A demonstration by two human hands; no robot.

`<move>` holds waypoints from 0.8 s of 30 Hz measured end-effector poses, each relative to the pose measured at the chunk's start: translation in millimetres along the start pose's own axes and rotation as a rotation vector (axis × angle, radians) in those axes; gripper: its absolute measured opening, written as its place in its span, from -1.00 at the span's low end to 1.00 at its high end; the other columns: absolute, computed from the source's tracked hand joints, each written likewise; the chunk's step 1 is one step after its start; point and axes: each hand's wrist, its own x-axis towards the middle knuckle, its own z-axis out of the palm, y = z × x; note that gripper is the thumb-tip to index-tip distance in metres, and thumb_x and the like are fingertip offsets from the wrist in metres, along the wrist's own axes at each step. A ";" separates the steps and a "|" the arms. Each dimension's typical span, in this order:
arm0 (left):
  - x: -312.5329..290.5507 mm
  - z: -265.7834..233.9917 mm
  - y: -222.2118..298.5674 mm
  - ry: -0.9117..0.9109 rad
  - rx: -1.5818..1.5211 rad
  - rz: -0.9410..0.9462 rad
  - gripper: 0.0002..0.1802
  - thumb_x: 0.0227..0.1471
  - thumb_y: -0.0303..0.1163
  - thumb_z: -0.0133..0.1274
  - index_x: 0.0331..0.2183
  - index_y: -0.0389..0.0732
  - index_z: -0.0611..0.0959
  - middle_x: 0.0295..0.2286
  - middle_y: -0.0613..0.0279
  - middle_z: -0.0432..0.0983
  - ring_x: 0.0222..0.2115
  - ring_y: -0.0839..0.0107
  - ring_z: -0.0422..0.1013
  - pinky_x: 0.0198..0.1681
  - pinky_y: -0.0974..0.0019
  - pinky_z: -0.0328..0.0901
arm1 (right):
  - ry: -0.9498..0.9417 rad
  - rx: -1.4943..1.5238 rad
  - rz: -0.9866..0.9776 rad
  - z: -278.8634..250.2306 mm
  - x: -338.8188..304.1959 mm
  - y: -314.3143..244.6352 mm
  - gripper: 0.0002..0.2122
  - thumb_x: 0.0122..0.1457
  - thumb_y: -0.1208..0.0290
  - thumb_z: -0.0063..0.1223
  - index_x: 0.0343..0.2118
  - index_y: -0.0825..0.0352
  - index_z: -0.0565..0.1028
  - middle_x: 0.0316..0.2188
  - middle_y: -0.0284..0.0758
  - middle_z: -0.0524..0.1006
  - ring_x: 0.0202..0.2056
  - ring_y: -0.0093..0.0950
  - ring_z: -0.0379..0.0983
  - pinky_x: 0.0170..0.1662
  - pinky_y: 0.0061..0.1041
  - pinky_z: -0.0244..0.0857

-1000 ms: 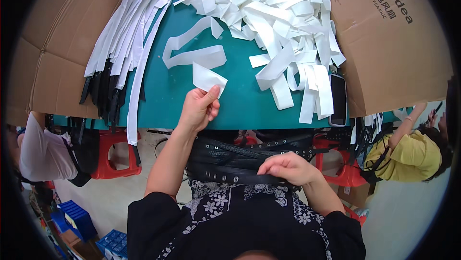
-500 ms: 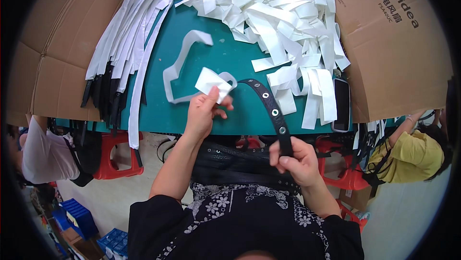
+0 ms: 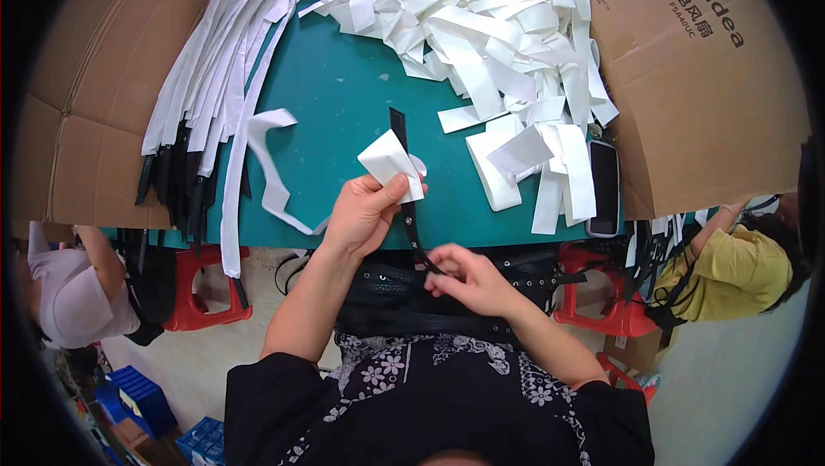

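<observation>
A folded white strip (image 3: 388, 159) is pinched between the thumb and fingers of my left hand (image 3: 359, 215). Its long loose tail (image 3: 273, 184) curls over the green tabletop to the left. A black belt (image 3: 409, 223) with metal eyelets runs up past the pinched fold, its squared end sticking out above it. Whether the belt passes through the fold or just behind it, I cannot tell. Lower down, my right hand (image 3: 471, 280) closes its fingers on the same belt near the table's front edge. More black eyelet belts (image 3: 378, 285) lie across my lap.
White strips (image 3: 481, 27) are heaped at the back right. White-wrapped belts with black ends (image 3: 215, 70) lie along the left. A phone-like device (image 3: 603, 187) sits at the right edge. Cardboard walls (image 3: 687, 96) flank the green table (image 3: 344, 79). People sit on both sides.
My right hand has moved left, bringing the black belt from the right up against the folded white strip in my left hand. The strip's tail has shifted left and lower.
</observation>
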 end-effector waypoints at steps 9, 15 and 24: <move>3.9 1.0 0.0 0.138 0.069 0.138 -0.75 0.00 -0.35 -0.01 -0.31 -0.34 0.52 -0.38 0.11 0.49 -0.29 0.37 0.40 -0.17 0.31 0.28 | 0.286 -0.023 -0.045 12.9 39.0 -47.5 -0.78 0.15 0.40 -0.16 -0.21 0.44 0.35 -0.73 -0.42 0.38 -0.70 -0.68 0.30 -0.62 -0.70 0.20; 16.5 -28.2 10.3 0.257 -0.145 0.105 -0.71 -0.02 -0.30 0.03 -0.29 -0.32 0.50 -0.37 0.14 0.47 -0.27 0.37 0.39 -0.09 0.28 0.22 | 0.518 -0.439 -0.287 19.4 9.7 -29.6 -0.90 0.06 0.45 0.00 -0.46 0.37 0.45 -0.73 -0.37 0.47 -0.74 -0.64 0.36 -0.68 -0.68 0.16; 16.7 -22.2 4.4 0.453 -0.138 0.272 -0.82 -0.03 -0.45 0.01 -0.62 -0.26 0.46 -0.50 0.12 0.49 -0.38 0.38 0.45 -0.30 0.44 0.26 | 0.510 -0.536 -0.257 21.8 14.2 -38.5 -0.88 0.05 0.45 0.00 -0.54 0.37 0.45 -0.77 -0.39 0.44 -0.77 -0.64 0.33 -0.70 -0.66 0.12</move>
